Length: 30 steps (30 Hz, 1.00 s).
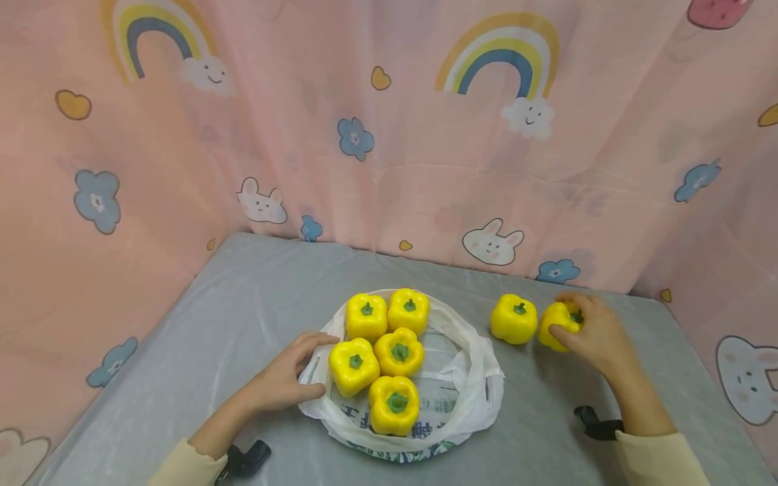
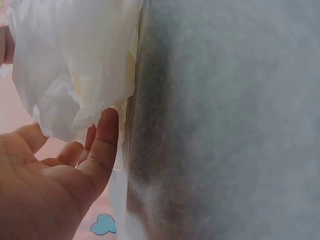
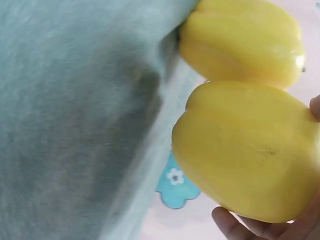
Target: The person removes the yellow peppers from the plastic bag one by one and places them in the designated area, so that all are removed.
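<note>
My right hand (image 1: 598, 334) holds a yellow bell pepper (image 1: 554, 324) with thumb and fingers on either side. In the right wrist view the held pepper (image 3: 250, 152) fills much of the frame, close beside another yellow pepper (image 3: 242, 42). That other pepper (image 1: 512, 320) stands on the table to its left. A white plastic bag (image 1: 486, 391) lies spread with its mouth up, several yellow peppers inside, green stems upward. At the bag's left rim, my left hand (image 1: 282, 378) touches the plastic with thumb and fingers apart. Plastic hides some of its fingertips in the left wrist view.
Grey cloth (image 1: 200, 351) covers the table. A pink patterned curtain (image 1: 389, 196) hangs along the back and both sides. Dark camera mounts (image 1: 598, 426) sit at both wrists. Printed lettering shows on the bag's bottom between the peppers.
</note>
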Available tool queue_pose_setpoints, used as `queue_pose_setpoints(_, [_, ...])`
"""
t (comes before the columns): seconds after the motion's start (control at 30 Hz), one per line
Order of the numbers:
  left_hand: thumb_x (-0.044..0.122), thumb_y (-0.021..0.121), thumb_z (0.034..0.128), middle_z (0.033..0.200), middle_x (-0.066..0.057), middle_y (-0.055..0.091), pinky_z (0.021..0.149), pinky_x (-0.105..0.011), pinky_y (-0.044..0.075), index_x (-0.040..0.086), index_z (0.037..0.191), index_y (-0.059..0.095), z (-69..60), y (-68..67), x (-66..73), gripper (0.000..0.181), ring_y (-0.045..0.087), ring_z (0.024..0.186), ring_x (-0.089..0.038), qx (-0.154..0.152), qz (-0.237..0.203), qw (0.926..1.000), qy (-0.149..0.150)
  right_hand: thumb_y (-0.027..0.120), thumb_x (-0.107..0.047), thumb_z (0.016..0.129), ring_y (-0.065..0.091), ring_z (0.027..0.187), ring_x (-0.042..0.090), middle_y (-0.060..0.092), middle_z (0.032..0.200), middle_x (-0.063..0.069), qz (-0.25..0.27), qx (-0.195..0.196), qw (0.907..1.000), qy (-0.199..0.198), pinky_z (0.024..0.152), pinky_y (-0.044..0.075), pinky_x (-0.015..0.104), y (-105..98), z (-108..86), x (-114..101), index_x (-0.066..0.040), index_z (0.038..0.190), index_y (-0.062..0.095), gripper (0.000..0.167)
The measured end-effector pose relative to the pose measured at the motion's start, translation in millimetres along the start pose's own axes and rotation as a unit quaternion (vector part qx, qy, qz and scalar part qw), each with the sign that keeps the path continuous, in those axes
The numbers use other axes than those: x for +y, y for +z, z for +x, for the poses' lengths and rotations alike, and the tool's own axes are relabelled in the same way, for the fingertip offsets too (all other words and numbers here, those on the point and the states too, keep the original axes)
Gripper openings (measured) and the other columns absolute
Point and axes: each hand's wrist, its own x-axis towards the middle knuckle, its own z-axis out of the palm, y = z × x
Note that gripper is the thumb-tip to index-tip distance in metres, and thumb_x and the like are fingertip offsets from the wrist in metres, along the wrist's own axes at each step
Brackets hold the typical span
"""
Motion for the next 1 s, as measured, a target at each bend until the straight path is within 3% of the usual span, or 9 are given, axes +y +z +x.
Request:
queue_pose_setpoints(0.53, [0.018,0.074,0.0744,0.138,-0.006,0.044,0.110,-0.056,0.033,0.025,0.134,0.051,-0.4,-0.4,-0.1,0.064,0.040,0.134,-0.031,0.000,-0.004,1.0000,0.004,0.067,-0.028,0.079,0.046,0.107,0.047,0.049,0.124,0.030,0.014,-0.016,0.9993,-0.029,0.088,0.039,0.069,17.5,7.7,11.4,0.000,0.125,0.054,0.055])
queue_pose_setpoints(1.0, [0.018,0.073,0.0747,0.139,-0.007,0.043,0.108,-0.053,0.036,0.025,0.134,0.050,-1.2,0.1,-0.3,0.064,0.041,0.134,-0.032,-0.001,-0.010,0.9999,0.001,0.065,-0.029,0.081,0.044,0.109,0.047,0.044,0.128,0.031,0.007,-0.037,0.9992,-0.010,0.089,0.040,0.071,20.9,7.6,8.6,-0.001,0.131,0.049,0.060])
